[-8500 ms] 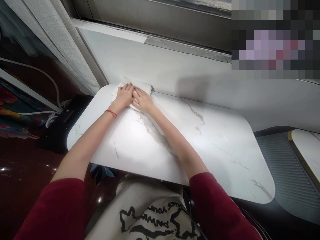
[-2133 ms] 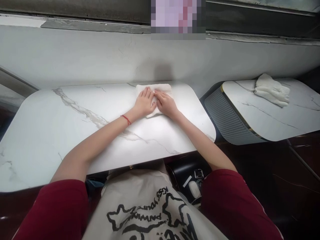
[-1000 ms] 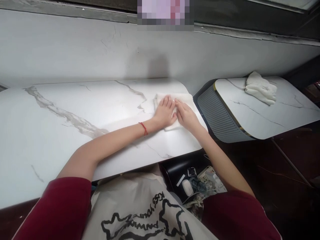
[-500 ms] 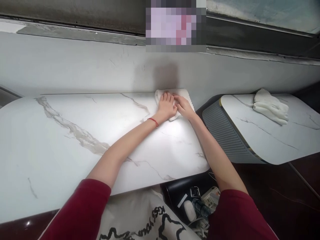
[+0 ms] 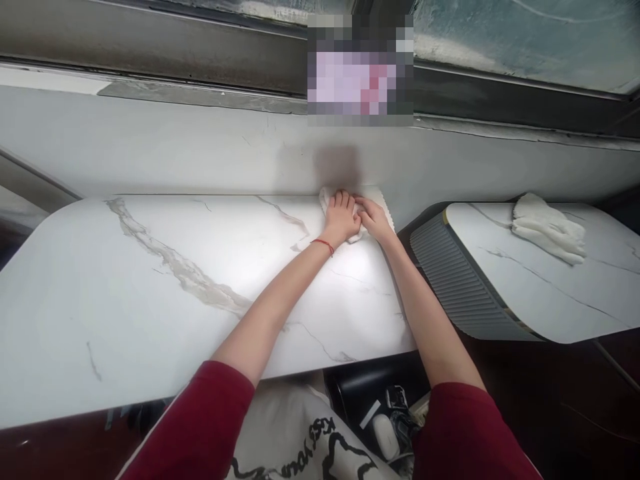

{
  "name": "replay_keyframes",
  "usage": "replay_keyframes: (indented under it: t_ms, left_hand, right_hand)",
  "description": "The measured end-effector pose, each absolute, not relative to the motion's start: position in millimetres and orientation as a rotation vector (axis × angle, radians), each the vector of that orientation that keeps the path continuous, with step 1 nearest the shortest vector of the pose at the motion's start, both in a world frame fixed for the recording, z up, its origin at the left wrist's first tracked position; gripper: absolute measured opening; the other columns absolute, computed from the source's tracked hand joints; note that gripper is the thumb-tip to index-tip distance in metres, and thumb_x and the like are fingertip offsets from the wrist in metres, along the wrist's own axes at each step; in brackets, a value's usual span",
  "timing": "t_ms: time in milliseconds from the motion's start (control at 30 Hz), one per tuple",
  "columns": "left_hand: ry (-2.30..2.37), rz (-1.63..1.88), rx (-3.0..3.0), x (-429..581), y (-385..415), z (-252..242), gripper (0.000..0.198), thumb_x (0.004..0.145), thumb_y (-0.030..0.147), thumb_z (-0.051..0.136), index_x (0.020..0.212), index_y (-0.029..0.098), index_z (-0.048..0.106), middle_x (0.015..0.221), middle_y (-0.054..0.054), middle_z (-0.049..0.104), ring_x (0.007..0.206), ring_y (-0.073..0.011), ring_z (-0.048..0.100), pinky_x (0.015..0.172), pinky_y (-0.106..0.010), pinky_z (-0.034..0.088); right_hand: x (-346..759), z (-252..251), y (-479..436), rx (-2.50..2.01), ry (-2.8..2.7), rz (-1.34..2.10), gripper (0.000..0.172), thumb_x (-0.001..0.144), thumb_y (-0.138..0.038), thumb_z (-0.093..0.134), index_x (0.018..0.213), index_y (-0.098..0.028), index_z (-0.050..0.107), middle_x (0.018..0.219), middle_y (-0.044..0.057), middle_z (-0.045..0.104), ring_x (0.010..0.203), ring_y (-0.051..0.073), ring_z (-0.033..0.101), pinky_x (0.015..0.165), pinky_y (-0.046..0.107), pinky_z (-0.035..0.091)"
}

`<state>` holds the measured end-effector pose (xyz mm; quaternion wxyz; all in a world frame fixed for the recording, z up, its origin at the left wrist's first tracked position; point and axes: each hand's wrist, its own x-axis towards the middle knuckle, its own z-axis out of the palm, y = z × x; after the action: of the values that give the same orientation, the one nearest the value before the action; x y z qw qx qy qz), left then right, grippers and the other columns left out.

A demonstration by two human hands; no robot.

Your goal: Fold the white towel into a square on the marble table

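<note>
A white cloth (image 5: 378, 201) lies at the far right corner of the white marble table (image 5: 150, 280), against the wall. My left hand (image 5: 341, 219) rests flat on the cloth with its fingers stretched out; a red string circles its wrist. My right hand (image 5: 373, 217) lies beside it on the same cloth, fingers extended and pressed down. The two hands touch and hide most of the cloth.
A grey-white wall with a window ledge (image 5: 200, 100) runs behind the table. To the right stands a second marble table (image 5: 540, 280) with a crumpled white cloth (image 5: 547, 228) on it. A black bin and small items (image 5: 385, 413) sit under the table's near edge.
Over the frames both hands slid the cloth from the table's far left corner along the back edge to the far right corner. In the last half second they moved slightly further towards the wall.
</note>
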<state>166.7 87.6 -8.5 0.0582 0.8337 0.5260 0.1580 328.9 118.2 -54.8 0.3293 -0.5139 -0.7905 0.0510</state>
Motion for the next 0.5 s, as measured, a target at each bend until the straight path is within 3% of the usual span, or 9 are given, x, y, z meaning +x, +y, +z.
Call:
replay_keyframes:
  t_ms: [200, 500]
  left_hand:
    - [1.563, 0.452, 2.552, 159, 80, -7, 0.065, 0.098, 0.029, 0.039, 0.153, -0.006, 0.039, 0.164, -0.026, 0.032, 0.154, -0.0347, 0.027, 0.127, -0.046, 0.019]
    - [1.542, 0.399, 2.615, 153, 67, -6, 0.065, 0.099, 0.030, 0.041, 0.153, -0.006, 0.039, 0.164, -0.026, 0.032, 0.155, -0.0343, 0.029, 0.127, -0.047, 0.020]
  right_hand:
    - [328, -55, 112, -1.308, -2.061, 0.197, 0.051, 0.084, -0.032, 0.046, 0.128, -0.015, 0.065, 0.143, 0.016, 0.064, 0.129, 0.029, 0.062, 0.115, 0.051, 0.045]
    - [322, -51, 87, -1.308, -2.098, 0.161, 0.051, 0.089, -0.036, 0.043, 0.133, -0.016, 0.062, 0.145, 0.017, 0.062, 0.136, 0.030, 0.056, 0.113, 0.056, 0.043]
